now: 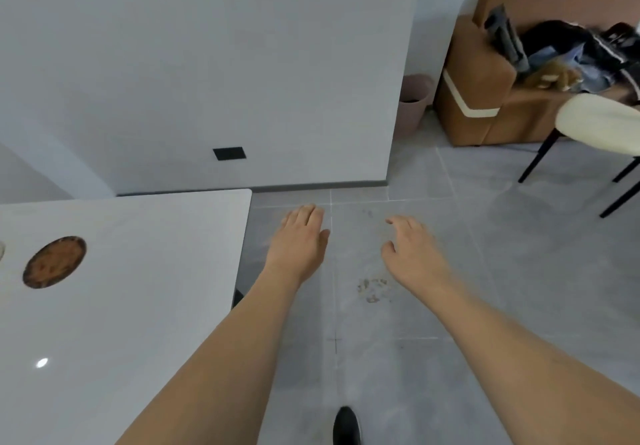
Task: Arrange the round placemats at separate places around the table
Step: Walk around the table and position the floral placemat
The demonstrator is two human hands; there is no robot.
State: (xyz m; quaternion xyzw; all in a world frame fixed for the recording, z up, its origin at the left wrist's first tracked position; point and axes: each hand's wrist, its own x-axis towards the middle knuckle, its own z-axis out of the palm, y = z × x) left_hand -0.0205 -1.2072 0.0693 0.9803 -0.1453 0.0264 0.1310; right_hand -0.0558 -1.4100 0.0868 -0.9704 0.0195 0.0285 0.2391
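Observation:
One round brown placemat point(54, 261) lies flat on the white table point(145, 271), near its left side. A sliver of another pale round thing point(1, 250) shows at the frame's left edge. My left hand point(299, 240) is stretched out past the table's right edge, over the grey floor, fingers together and holding nothing. My right hand point(412, 250) hovers further right over the floor, fingers loosely curled and apart, also holding nothing. Both hands are well away from the placemat.
A cream chair with black legs point(599, 125) stands at the right. Behind it is a brown sofa point(485, 80) piled with clothes, and a pink bin point(414, 105) beside the white wall. A black shoe tip point(346, 425) shows on the floor.

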